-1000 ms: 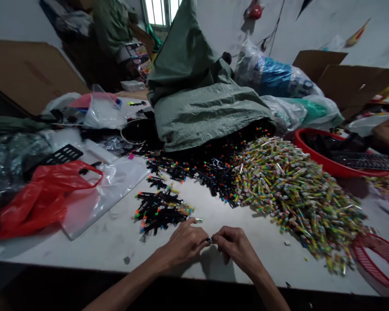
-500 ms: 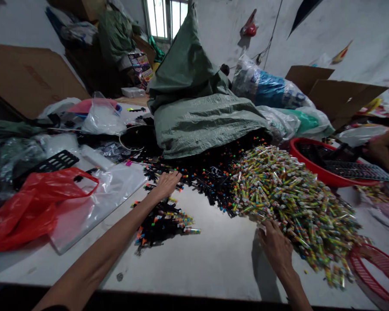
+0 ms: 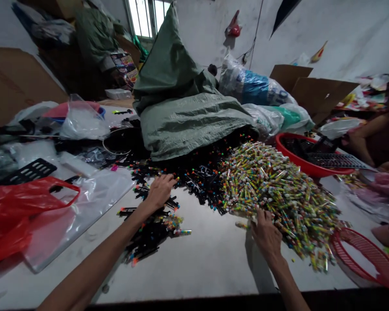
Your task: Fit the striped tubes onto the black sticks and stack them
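My left hand [image 3: 160, 192] rests on a spread of black sticks with neon-coloured tips [image 3: 194, 185], its fingers pointing down among them. Just below that hand lies a smaller heap of the same sticks [image 3: 149, 235], some with striped tubes attached. My right hand [image 3: 266, 235] presses into the near edge of a large pile of small striped tubes in yellow, green and red [image 3: 278, 196]. Its fingertips are partly hidden by the tubes. Whether either hand grasps anything is hidden.
The white table [image 3: 194, 272] runs under everything. A green woven sack [image 3: 188, 125] slumps behind the sticks. To the left lie a red plastic bag [image 3: 16, 216] and clear bags. At right stand a red basket of black racks [image 3: 311, 155], a red mesh basket [image 3: 363, 257] and a co-worker's arm [image 3: 359, 142].
One second ago my hands met at the table's front over a small item. They have since parted: the left is on the black sticks, the right at the tube pile. The view has shifted slightly.
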